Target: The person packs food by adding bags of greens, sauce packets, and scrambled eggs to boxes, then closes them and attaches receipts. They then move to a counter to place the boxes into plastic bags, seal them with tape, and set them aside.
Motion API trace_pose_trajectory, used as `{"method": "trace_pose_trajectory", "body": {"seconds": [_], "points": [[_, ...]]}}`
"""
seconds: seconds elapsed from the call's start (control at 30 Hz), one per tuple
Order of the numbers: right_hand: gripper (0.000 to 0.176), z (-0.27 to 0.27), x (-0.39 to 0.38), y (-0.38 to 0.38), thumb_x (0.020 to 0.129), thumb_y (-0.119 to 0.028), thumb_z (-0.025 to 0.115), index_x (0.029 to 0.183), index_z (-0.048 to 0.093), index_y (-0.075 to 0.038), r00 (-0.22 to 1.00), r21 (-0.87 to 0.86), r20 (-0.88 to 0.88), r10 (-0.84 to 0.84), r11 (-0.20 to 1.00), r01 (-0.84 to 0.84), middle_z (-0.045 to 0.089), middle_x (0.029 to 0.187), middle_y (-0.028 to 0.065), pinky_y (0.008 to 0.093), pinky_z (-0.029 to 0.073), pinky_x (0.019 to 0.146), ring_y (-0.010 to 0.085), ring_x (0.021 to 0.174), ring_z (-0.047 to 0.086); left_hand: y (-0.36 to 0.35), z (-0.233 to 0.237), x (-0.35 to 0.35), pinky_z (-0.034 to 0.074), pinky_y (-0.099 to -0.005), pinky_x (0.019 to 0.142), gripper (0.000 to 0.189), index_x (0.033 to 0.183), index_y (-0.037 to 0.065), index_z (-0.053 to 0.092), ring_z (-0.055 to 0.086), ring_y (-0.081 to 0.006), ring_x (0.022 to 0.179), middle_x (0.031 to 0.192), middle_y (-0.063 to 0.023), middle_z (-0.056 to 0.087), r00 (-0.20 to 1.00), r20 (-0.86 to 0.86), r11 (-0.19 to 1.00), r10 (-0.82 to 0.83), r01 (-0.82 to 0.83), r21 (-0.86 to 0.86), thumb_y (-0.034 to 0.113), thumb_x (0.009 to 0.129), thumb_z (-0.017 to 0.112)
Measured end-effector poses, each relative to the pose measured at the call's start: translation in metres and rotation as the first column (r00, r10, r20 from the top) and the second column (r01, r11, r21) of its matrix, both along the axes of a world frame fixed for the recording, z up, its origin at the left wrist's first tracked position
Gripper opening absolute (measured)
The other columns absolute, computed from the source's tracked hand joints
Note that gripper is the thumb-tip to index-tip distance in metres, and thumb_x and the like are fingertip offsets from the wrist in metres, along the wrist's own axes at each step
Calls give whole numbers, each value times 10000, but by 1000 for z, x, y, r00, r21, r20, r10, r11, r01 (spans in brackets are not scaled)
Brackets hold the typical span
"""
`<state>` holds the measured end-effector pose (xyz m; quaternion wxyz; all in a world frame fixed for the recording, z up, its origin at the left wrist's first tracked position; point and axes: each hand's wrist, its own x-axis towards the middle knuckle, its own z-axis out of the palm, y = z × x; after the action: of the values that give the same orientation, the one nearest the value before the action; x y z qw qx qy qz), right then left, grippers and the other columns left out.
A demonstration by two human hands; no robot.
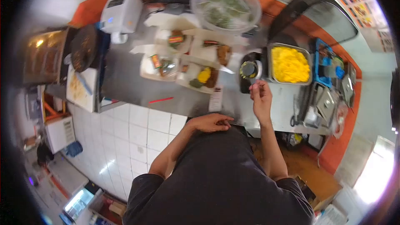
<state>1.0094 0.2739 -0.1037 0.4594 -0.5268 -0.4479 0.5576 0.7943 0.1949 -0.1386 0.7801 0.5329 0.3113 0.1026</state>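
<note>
My right hand (261, 96) is closed in a pinch on the handle of a metal spoon (258, 70), whose outline is blurred. The spoon is at a black container (246, 86) with some dark and yellowish food inside. Near the counter's front edge, my left hand (211, 123) hangs in front of my body with its fingers stretched out, holding nothing. Ahead of it lies a white printed label (215, 99). Beyond stand open cardboard food boxes; the nearest box (183, 82) holds yellow, green and brown food. Sauce sachets (156, 61) lie in another box.
A metal tray of yellow food (290, 64) stands right of the black container. A clear tub (225, 6) of bagged greens is at the back. A red pen-like stick (161, 100), a label printer (121, 12), a cutting board with a knife (82, 89) and scissors (294, 118) are also around.
</note>
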Motion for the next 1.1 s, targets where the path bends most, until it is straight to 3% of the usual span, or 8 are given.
{"method": "trace_pose_trajectory", "body": {"seconds": [0.2, 0.27, 0.37, 0.43, 0.5, 0.77, 0.9, 1.1], "points": [[133, -50, 148, 97, 941, -83, 599, 1028, 597, 18, 534, 453, 757, -377, 891, -13, 629, 865, 161, 343, 461, 604, 257, 677, 601, 59, -12, 139, 496, -330, 956, 642, 1459, -34, 354, 622, -202, 1086, 1205, -138, 645, 956, 56, 927, -289, 264, 267, 262, 957, 623], [205, -56, 161, 131, 907, -10, 505, 1080, 600, 43, 361, 454, 855, -374, 875, -168, 605, 1020, 259, 460, 513, 720, 436, 847, 632, 76, -17, 184, 507, -331, 936, 786, 1512, -49, 196, 628, -219, 1076, 1261, -143, 613, 987, 134, 996, -94, 93, 17, 254, 943, 645], [253, -84, 161, 160, 880, -1, 480, 1098, 598, 49, 197, 240, 960, -200, 949, -204, 581, 1091, 269, 501, 526, 762, 445, 883, 634, 95, -52, 251, 514, -323, 909, 879, 1533, -33, -28, 611, -224, 1087, 1342, -155, 542, 980, 6, 958, 197, -191, -215, 145, 943, 599], [268, -89, 148, 155, 876, 12, 469, 1107, 593, 60, 215, 93, 975, -55, 982, -168, 572, 1122, 279, 500, 535, 803, 449, 922, 636, 109, -67, 278, 494, -302, 925, 918, 1521, 16, -174, 570, -216, 1121, 1384, -169, 479, 647, 154, 633, 747, -619, -466, 48, 933, 531], [277, -97, 148, 149, 868, 12, 473, 1114, 592, 61, 128, -86, 983, 132, 945, -316, 560, 1170, 284, 491, 536, 822, 442, 938, 638, 124, -80, 280, 473, -298, 955, 920, 1517, 33, -199, 545, -211, 1150, 1381, -174, 474, 648, 187, 648, 738, -605, -462, 21, 925, 505], [162, -70, 191, 134, 845, -18, 556, 914, 682, 56, 338, -158, 868, 363, 848, -505, 661, 972, 230, 426, 537, 764, 370, 933, 666, 124, -70, 283, 390, -330, 1079, 851, 1575, 201, -15, 422, -235, 1348, 1441, -112, 418, 606, 40, 507, 794, -626, -593, -66, 916, 453], [180, -84, 231, 127, 921, -127, 654, 992, 681, 37, 703, -124, 572, 424, 891, -436, 666, 830, 78, 306, 493, 618, 140, 701, 594, 121, -70, 274, 357, -345, 1116, 847, 1557, 124, -116, 390, -236, 1382, 1517, -125, 356, 661, 159, 634, 733, -580, -511, -17, 948, 457], [182, -79, 248, 114, 936, -175, 674, 983, 682, 1, 999, -312, -33, 19, 950, -29, 592, 770, 0, 228, 359, 539, 70, 610, 460, 107, -37, 213, 384, -365, 1097, 679, 1558, 83, 125, 503, -219, 1294, 1397, -133, 527, 884, 251, 895, 393, -305, -327, 191, 1015, 518]]}}
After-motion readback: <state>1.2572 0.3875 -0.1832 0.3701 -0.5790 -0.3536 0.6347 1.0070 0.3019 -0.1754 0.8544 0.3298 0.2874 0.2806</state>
